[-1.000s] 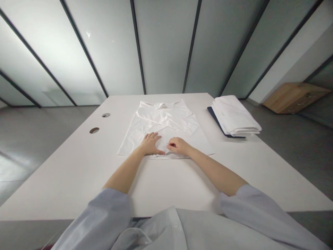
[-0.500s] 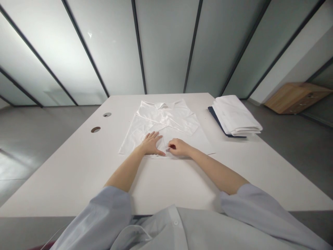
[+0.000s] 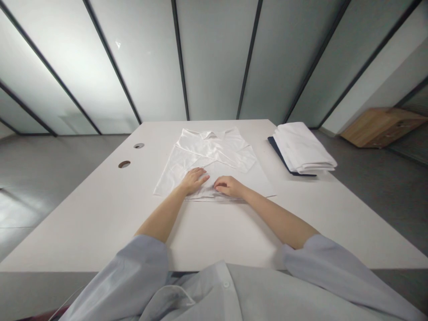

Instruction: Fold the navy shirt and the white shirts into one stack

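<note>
A white, shiny collared shirt (image 3: 230, 154) lies spread on the table, its collar at the far side and its sleeves folded across the body. My left hand (image 3: 194, 180) rests flat on the lower part of the shirt, left of the middle, fingers stretched and thumb apart. Just to the right, my right hand (image 3: 230, 186) is at the shirt's near hem with bent fingers and thumb brought together on the cloth. The fabric between the two hands is slightly wrinkled. Whatever lies under my palms is hidden.
Folded white cloth (image 3: 304, 149) lies on a dark blue flat item (image 3: 284, 158) on the table's right side. Two round holes pierce the white table (image 3: 100, 214) at the left. Frosted glass panels (image 3: 217, 58) stand behind; a wooden cabinet (image 3: 377, 127) is at far right.
My right fingers have lowered onto the cloth from a raised pinch at the hem. My left thumb has drawn up and in, and the hem between the hands has shifted slightly.
</note>
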Action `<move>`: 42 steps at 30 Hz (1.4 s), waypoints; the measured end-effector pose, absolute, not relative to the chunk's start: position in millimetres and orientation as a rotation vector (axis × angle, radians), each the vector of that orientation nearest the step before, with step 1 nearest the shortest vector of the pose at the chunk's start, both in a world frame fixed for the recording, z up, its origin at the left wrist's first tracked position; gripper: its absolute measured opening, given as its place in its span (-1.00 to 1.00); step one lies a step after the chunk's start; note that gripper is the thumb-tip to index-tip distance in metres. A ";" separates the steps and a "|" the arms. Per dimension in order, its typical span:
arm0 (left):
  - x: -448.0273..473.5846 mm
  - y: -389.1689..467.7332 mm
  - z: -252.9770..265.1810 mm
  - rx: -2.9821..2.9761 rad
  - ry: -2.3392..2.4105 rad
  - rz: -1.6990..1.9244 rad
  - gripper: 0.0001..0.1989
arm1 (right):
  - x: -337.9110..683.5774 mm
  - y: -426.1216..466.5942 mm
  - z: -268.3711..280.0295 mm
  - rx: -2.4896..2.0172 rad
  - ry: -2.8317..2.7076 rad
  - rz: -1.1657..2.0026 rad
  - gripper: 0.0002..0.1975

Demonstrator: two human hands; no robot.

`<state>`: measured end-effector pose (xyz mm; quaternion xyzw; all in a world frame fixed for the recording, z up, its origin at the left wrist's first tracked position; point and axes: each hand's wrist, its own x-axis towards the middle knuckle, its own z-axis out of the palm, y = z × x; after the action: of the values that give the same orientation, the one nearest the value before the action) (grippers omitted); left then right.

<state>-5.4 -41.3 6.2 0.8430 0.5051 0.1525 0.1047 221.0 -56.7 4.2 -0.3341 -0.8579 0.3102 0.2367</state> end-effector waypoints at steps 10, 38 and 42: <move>-3.0 -41.7 0.8 2.511 1.522 0.529 -0.54 | 211.3 -64.1 4.9 -0.862 -2.580 0.469 -0.83; 14.6 -51.8 9.4 2.765 1.379 0.372 -0.70 | 227.5 -52.3 7.4 -0.971 -2.501 0.329 -0.86; 20.8 -55.4 11.9 2.781 1.483 0.289 -0.69 | 224.2 -58.3 15.8 -1.092 -2.588 0.217 -0.67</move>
<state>20.8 -55.4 11.9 0.8786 0.4686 0.0912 -0.0118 224.2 -58.3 15.8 -0.3825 -0.9065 0.0761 0.1615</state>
